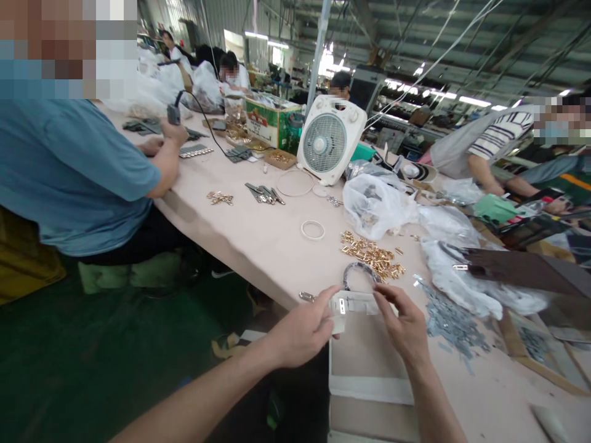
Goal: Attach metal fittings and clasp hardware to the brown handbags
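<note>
While left hand [313,323] grips, strip [360,301] (pale) runs left-to-right.

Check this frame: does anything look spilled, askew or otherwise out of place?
The small grey pieces, scattered across the table beside an open box of similar-looking bits, look somewhat spilled, with no container around them; they may simply be laid out. Nothing else stands out.

Bright tubes [474,101], dim floor [101,357], blurred edges
</note>
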The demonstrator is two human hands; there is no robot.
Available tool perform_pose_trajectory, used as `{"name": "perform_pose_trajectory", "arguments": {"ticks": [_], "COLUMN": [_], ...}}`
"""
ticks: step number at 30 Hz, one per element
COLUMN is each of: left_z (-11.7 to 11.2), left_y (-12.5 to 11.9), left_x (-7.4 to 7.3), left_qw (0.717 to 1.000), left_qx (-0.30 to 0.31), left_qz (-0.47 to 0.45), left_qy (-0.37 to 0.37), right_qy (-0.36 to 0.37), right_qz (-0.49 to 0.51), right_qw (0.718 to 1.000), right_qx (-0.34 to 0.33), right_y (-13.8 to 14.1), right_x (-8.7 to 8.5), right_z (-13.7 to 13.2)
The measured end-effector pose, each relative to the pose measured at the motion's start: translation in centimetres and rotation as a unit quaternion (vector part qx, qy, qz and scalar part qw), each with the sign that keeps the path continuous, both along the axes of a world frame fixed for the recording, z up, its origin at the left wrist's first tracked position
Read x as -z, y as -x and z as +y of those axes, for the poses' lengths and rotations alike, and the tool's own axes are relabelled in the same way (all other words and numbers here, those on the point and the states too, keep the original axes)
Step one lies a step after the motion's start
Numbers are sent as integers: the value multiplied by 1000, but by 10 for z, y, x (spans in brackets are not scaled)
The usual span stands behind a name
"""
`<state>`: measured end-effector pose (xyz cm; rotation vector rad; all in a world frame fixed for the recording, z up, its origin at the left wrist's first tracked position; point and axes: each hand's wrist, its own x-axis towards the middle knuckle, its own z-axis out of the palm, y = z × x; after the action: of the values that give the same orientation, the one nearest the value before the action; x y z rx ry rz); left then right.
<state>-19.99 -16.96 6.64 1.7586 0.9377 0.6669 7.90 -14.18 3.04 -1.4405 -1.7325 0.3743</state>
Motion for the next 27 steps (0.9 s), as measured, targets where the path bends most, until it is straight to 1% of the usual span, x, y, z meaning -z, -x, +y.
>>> {"name": "perform_pose_trajectory", "arguments": {"ticks": [2,4,5,7,9,13,17,22,24,26,27], "left_z": [-1,-1,-2,-3,-4,-6,-4,2,3,2,2], "left_y": [0,0,0,0,0,2,3,4,5,6,6], "left_x": [-1,-1,-1,0,-1,-4,-6,-2,0,4,6], "left_qw": [999,997,996,994,992,990,996,997,999,994,986], "left_qx": [5,14,19,28,34,37,25,38,41,39,38], "left_qz": [40,70,77,84,97,115,69,9,-20,-67,-96], "left_qy": [-24,-43,-50,-61,-68,-78,-51,-60,-17,75,132], "right_qy": [16,31,36,50,65,78,72,74,74,62,45], "right_qz": [-2,-32,-50,-78,-91,-90,-101,-96,-87,-73,-65], "right_qw": [997,985,979,970,965,963,965,966,965,967,968], "right_qx": [-79,-165,-194,-226,-236,-240,-233,-230,-235,-238,-237], "right_y": [17,35,42,53,59,62,61,62,63,66,67], "right_x": [-19,-35,-41,-49,-50,-46,-46,-49,-46,-41,-38], "right_z": [-15,-29,-34,-41,-44,-45,-48,-53,-54,-57,-59]}}
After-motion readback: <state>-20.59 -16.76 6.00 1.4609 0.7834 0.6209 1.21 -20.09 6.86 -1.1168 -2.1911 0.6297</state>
